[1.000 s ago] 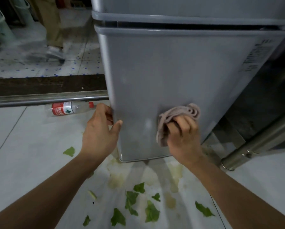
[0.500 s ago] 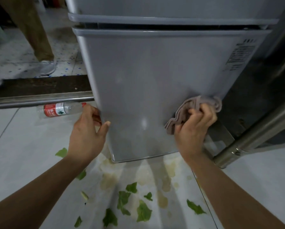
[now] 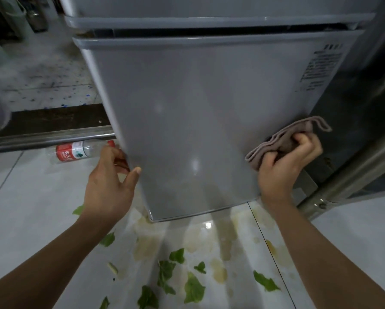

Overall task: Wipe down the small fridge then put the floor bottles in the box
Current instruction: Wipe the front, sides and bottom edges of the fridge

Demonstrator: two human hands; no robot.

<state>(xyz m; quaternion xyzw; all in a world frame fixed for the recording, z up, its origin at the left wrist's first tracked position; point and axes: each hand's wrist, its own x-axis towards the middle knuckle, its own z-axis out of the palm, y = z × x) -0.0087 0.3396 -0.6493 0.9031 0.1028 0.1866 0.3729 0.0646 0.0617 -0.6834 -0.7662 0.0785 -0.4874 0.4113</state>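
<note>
Fridge (image 3: 198,121) fills frame centre. Right hand (image 3: 285,168) clamped on a bunched cloth (image 3: 283,139) at the door's lower right edge. Left hand (image 3: 109,188) curled round the lower left edge, steadying. 1 bottle (image 3: 80,150) lies on the floor (image 3: 26,197), middle left, near the left hand. Wiping step underway: best to press the cloth flat, overlap strokes, cover the bottom strip.

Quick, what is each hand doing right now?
Left hand: grips the left edge of the fridge door, thumb on the front.
Right hand: grips the cloth against the door's right edge.
</note>
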